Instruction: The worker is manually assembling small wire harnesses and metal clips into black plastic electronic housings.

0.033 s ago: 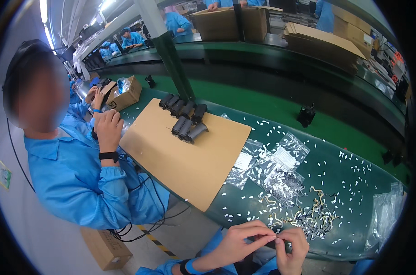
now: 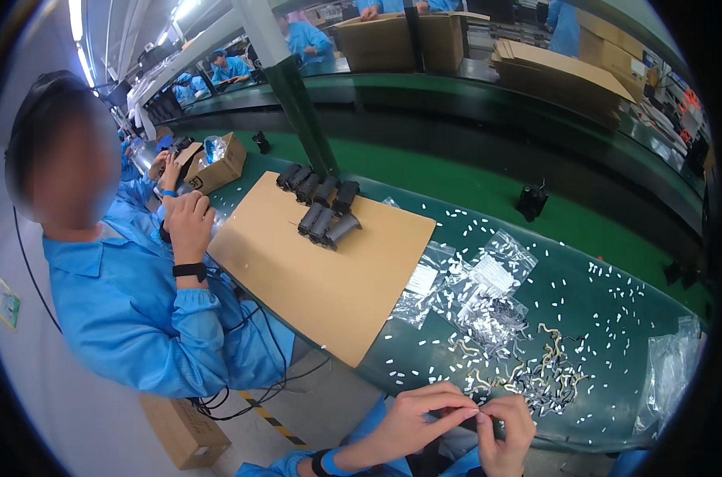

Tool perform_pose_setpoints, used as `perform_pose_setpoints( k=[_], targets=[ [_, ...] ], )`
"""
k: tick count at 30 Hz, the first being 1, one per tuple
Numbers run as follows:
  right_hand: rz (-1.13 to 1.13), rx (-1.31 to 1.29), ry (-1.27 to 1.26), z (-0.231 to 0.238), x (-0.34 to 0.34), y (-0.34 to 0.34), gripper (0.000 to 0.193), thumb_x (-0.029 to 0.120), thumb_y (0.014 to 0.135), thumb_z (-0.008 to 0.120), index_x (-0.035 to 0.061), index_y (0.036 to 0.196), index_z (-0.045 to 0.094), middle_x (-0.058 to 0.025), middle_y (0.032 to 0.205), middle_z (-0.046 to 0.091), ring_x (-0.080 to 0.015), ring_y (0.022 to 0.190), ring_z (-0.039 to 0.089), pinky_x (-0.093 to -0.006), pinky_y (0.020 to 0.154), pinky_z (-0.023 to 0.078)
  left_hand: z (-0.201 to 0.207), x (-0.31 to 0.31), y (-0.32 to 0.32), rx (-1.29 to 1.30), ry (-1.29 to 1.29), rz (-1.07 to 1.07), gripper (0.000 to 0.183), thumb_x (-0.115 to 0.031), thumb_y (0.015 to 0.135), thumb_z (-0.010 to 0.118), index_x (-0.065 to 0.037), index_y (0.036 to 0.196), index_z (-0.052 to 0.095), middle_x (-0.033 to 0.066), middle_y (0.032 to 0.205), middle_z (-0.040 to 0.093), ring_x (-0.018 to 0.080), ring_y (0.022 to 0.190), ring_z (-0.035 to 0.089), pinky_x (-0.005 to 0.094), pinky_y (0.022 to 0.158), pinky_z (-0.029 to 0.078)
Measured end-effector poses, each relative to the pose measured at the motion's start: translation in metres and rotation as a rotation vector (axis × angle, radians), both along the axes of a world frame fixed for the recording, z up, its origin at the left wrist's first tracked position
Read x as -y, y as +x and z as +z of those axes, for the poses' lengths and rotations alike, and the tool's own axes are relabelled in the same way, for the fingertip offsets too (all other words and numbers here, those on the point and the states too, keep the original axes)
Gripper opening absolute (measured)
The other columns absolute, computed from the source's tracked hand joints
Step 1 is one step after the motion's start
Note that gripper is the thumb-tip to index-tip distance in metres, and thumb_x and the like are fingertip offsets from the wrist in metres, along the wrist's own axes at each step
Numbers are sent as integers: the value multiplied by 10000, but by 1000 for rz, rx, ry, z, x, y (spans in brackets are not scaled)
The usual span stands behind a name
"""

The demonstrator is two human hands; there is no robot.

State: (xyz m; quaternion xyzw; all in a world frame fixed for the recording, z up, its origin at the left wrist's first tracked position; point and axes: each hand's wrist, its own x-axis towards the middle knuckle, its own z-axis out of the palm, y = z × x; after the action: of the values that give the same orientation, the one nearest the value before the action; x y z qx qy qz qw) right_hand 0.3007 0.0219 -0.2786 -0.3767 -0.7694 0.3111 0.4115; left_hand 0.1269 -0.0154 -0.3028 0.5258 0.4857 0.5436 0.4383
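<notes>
At the table's near edge my left hand (image 2: 426, 417) and my right hand (image 2: 507, 433) meet fingertip to fingertip. Both are closed in a pinch, and whatever lies between the fingertips is too small to make out. Just beyond them lies a tangled heap of short black and yellowish wires (image 2: 547, 385). Small white pieces (image 2: 615, 286) are scattered widely over the green tabletop. Clear plastic bags (image 2: 508, 253) with white labels lie behind the heap, partly covered by more wires and white bits.
A brown cardboard sheet (image 2: 313, 278) on the left bears several dark cylindrical parts (image 2: 317, 211). A co-worker in a blue smock (image 2: 130, 318) sits there. Empty-looking clear bags (image 2: 669, 370) lie far right. A black device (image 2: 531, 202) stands on the green strip behind a post (image 2: 301, 111).
</notes>
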Motion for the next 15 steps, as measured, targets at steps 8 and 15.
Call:
perform_pose_setpoints(
  k=[8, 15],
  targets=[
    [-36, -67, -120, 1, 6, 9, 84, -48, 886, 683, -10, 946, 640, -130, 921, 644, -219, 769, 617, -301, 665, 491, 28, -11, -18, -390, 54, 229, 284, -21, 907, 708, 14, 1187, 677, 86, 975, 690, 124, 830, 622, 268, 706, 519],
    [-71, -107, -137, 9, 5, 5, 57, -9, 895, 688, 7, 934, 649, -107, 894, 635, -195, 722, 603, -290, 621, 473, 56, -31, -69, -296, -54, 69, 190, -3, 915, 695, 11, 1103, 713, 57, 963, 673, 100, 823, 599, 237, 730, 474]
  ],
)
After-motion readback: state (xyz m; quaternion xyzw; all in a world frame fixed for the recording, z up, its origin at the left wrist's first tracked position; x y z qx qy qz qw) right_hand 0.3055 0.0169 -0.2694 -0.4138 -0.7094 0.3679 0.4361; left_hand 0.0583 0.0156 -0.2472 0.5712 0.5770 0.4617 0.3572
